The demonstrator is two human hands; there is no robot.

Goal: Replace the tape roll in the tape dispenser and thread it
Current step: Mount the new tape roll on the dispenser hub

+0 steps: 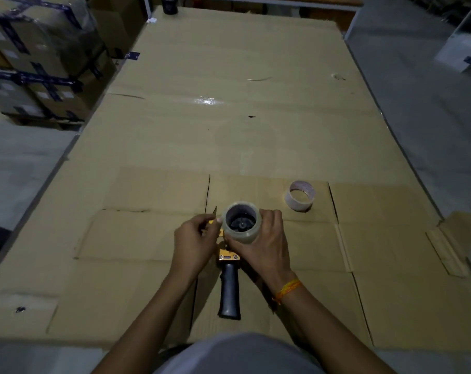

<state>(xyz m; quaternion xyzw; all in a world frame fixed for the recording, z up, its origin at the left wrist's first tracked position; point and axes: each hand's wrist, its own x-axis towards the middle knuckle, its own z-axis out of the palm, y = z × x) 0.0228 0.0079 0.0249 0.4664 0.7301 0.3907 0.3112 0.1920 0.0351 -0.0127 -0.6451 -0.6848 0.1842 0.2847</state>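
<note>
Dispenser [229, 287] lies handle-near w/ new tape roll [241, 222] seated on hub, right hand [258, 247] clasping roll, left hand [193, 242] pinching yellow frame just beside fingers; threading prob. left, old core [300, 196] well apart.

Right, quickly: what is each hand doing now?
Left hand: pinching the yellow tape dispenser front.
Right hand: closed around the clear tape roll.

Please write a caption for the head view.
Both hands seat a clear tape roll on the dispenser; an empty core stands aside.
</note>
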